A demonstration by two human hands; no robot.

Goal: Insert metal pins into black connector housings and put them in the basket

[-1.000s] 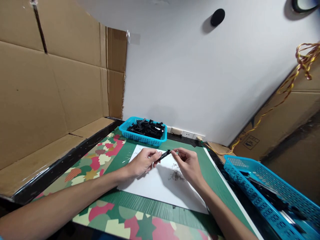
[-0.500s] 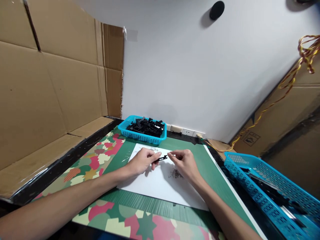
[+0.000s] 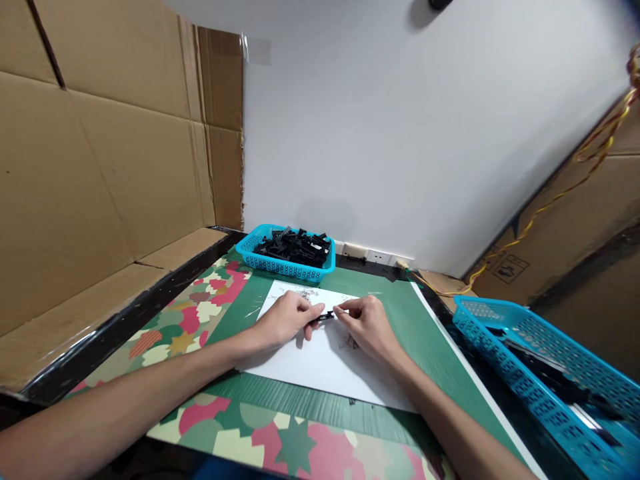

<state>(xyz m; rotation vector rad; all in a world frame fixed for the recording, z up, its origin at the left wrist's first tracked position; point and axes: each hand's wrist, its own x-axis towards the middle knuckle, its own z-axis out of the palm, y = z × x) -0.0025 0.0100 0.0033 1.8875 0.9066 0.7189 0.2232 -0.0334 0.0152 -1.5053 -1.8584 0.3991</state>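
Between thumb and fingers my left hand [image 3: 290, 319] grips a small, narrow black part [image 3: 327, 316] with cut-outs along it, held over a white sheet [image 3: 300, 363]. My right hand [image 3: 365, 321] has its thumb and fingertips pinched together at the part's right end. Whether a tiny piece sits in that pinch is too small to make out. Two small heaps of fine metal-looking bits lie on the sheet: one pile [image 3: 306, 293] behind my left hand, another pile [image 3: 353, 342] partly hidden beneath my right hand.
A blue basket [image 3: 280, 268] heaped with black parts stands at the back, near the wall. To the right, a larger blue basket [image 3: 505, 373] holds long black pieces. Cardboard [image 3: 140, 167] walls the left side. Twisted yellow-red wires [image 3: 535, 220] run to a power strip [image 3: 377, 257].
The camera view has shifted slightly, so the baskets and wall appear moved a little. Both hands stay at the black part, its right end now a bit closer to my right fingertips.
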